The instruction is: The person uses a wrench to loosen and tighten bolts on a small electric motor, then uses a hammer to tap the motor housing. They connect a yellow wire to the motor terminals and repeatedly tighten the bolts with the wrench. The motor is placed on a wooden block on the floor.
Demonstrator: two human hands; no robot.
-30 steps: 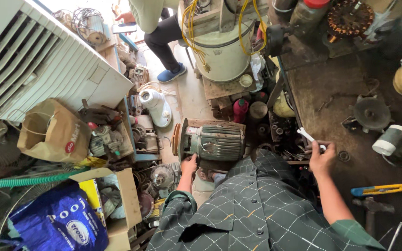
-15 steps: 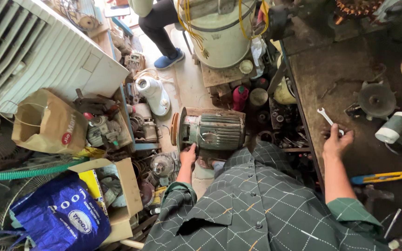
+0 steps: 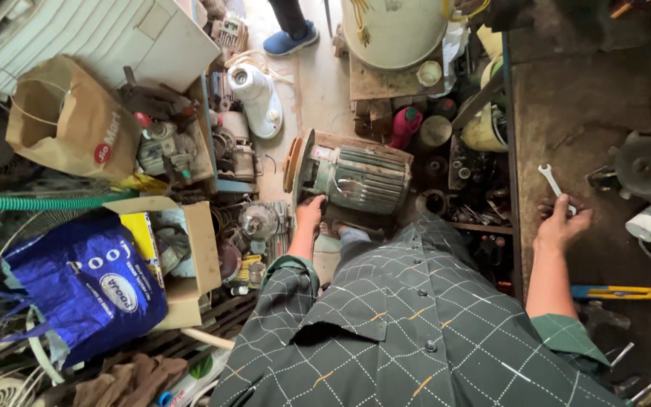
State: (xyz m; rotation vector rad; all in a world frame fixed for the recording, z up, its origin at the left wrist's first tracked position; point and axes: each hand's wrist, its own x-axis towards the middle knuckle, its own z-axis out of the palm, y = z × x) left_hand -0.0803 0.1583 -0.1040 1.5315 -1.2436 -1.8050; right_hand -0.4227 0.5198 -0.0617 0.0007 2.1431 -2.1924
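Left hand [image 3: 309,213] rests on the lower end face of the electric motor [image 3: 352,177], fingers spread against the housing, touching rather than clenched around anything. The motor lies on its side on the floor, just off the left edge of the bench [image 3: 566,98], ribbed grey-green body with a rusty orange end flange. Right hand [image 3: 561,226] is on the bench near its left edge, fingers closed over the lower end of a spanner [image 3: 553,181]; the open-ended head points away from the person. Judgement: to lift the spanner cleanly, the grip should sit well down the shank, and the left hand should keep the motor from rolling on its round body. Containers: a brown paper bag [image 3: 69,124] stands open at far left, contents hidden. A cardboard box [image 3: 194,252] beside a blue woven sack [image 3: 77,283] holds loose metal parts, too jumbled to name. A cream drum [image 3: 393,30] stands on a wooden pallet beyond the motor, contents not visible. A yellow utility knife [image 3: 615,292] lies on the bench beside the right forearm.
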